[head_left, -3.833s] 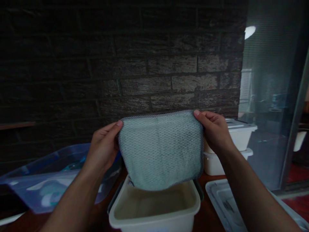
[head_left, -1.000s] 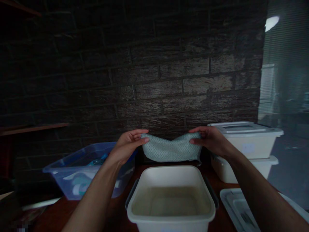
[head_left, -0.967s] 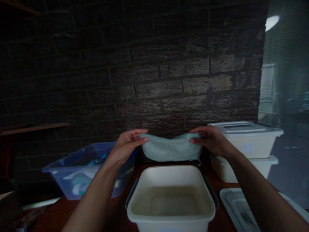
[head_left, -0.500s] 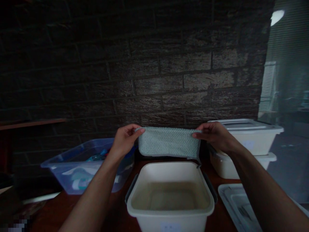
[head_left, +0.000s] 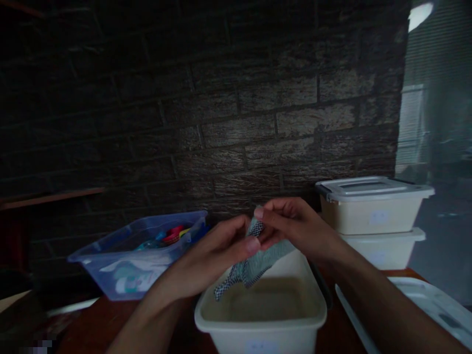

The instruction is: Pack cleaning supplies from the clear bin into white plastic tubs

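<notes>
A pale green cloth (head_left: pixel 263 263) with a black-and-white checked edge is bunched between my two hands, above the open white storage box (head_left: pixel 260 324). My left hand (head_left: pixel 230 248) grips it from the left, thumb on top. Close beside it, my right hand (head_left: pixel 291 223) pinches the upper end between thumb and fingers. The cloth's lower part droops over the box opening, and a checked strip hangs at its left. Inside the box the floor shows beige, with nothing I can make out on it.
To the left stands a clear blue bin (head_left: pixel 110 265) with a white bottle and colourful items. On the right are two stacked white boxes (head_left: pixel 379 214), the upper one lidded. A loose white lid (head_left: pixel 424 300) lies at the right front. A dark brick wall (head_left: pixel 221 123) rises behind.
The cloth was stretched flat between my hands behind the box. My hands have come together and nearer, and the cloth is now gathered and drooping over the box.
</notes>
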